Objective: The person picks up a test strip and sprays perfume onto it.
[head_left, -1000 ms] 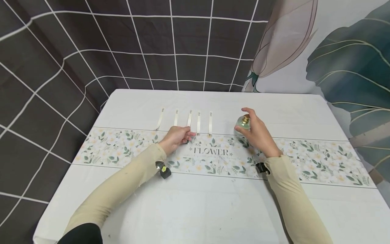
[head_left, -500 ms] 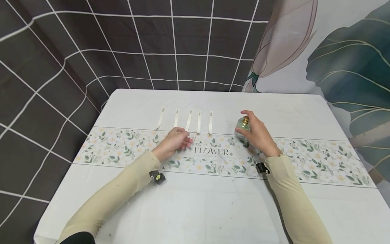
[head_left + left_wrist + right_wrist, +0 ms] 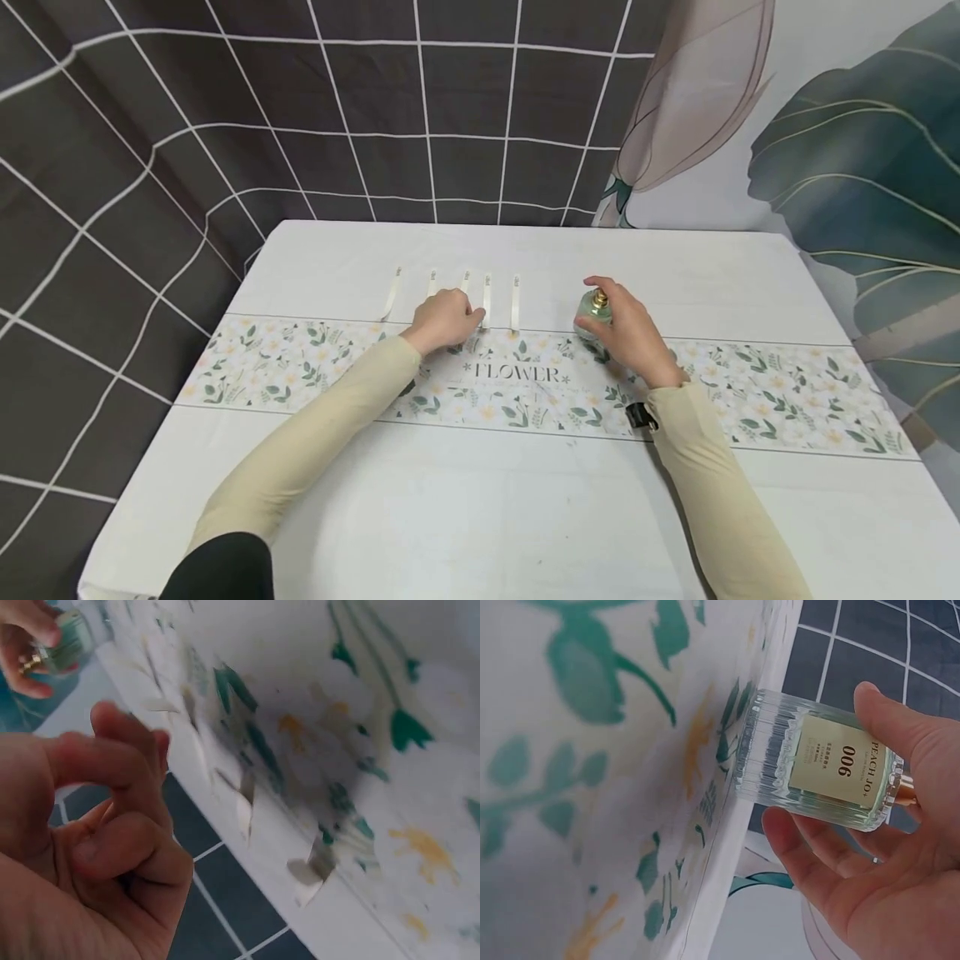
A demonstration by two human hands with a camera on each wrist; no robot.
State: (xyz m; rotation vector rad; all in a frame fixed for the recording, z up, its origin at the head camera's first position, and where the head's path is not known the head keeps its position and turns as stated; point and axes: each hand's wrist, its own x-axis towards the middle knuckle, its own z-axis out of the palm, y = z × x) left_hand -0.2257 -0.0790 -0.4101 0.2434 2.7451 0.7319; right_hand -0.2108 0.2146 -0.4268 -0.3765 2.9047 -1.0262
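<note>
My right hand (image 3: 633,333) holds a perfume bottle (image 3: 597,312) upright on the table, thumb on one side and fingers on the other. In the right wrist view the ribbed glass bottle (image 3: 780,750) shows a cream label reading 006 and a gold neck. My left hand (image 3: 444,318) is over the lower ends of the second and third paper strips, its back toward the head camera. Its fingers (image 3: 127,844) are curled in the left wrist view, with nothing visible in them. Several narrow white paper strips stand in a row, among them the leftmost strip (image 3: 392,293) and the rightmost strip (image 3: 515,302).
A floral runner (image 3: 765,392) printed FLOWER crosses the white table (image 3: 487,508) under both hands. Behind hang a dark gridded cloth (image 3: 465,100) and a curtain (image 3: 847,167) with flower and leaf print.
My left hand has turned over from beside the third strip's lower end, its back now up and its fingers curled. The right hand and the bottle stay in place.
</note>
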